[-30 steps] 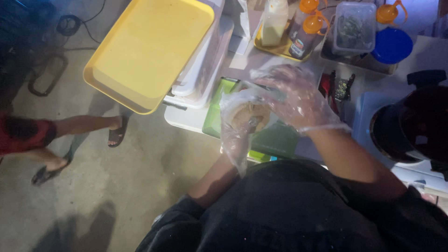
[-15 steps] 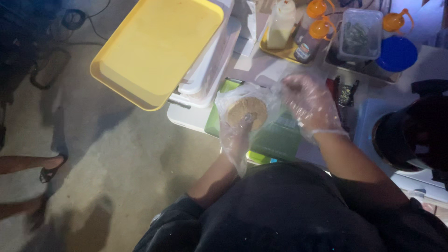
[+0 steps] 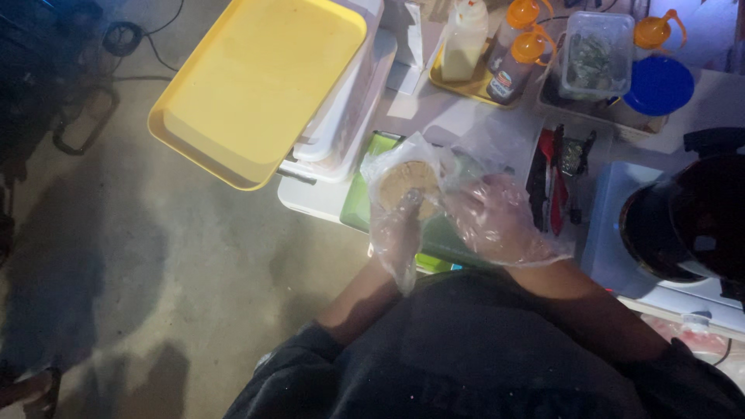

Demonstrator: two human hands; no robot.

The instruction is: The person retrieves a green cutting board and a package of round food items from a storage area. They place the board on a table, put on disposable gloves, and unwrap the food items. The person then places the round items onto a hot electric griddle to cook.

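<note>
Left hand (image 3: 397, 225) grip holds round flatbread (image 3: 405, 182), gloved right hand (image 3: 497, 221) curled just beside it

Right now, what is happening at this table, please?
A person in thin plastic gloves is working over a green board at the table's edge. The left hand holds a round tan food item inside a clear bag, and the right hand is at the bag's other side. A yellow tray sits on stacked white bins at the left. Behind are sauce bottles, a clear tub and a blue lid. A dark pot stands at the right.
</note>
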